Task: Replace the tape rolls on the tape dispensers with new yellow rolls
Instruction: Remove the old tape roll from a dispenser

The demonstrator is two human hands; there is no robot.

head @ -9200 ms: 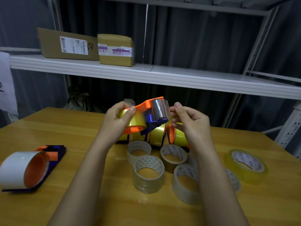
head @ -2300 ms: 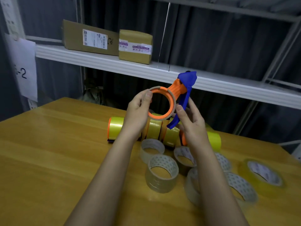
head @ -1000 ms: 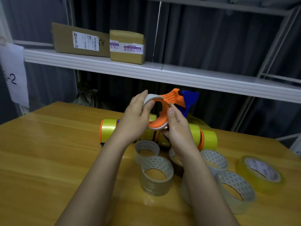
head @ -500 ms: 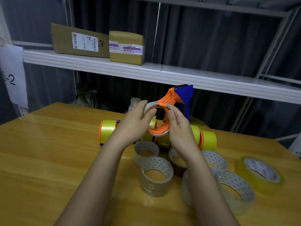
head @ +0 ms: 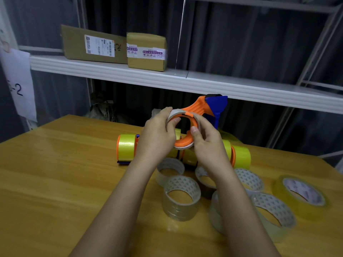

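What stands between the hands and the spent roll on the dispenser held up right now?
Nothing visible. The left hand already grips the spent roll on the orange dispenser, and the right hand holds its hub. Both are raised above the table.

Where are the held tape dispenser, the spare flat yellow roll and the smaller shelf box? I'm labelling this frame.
tape dispenser (head: 199,108), head view, orange neck.
flat yellow roll (head: 284,200), head view, outer wall.
smaller shelf box (head: 146,62), head view, front face.

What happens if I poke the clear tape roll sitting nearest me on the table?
The clear tape roll lies flat on its side on the table, so it would probably slide, not roll. Its hollow core suggests it is light. Stood on edge, it would likely roll.
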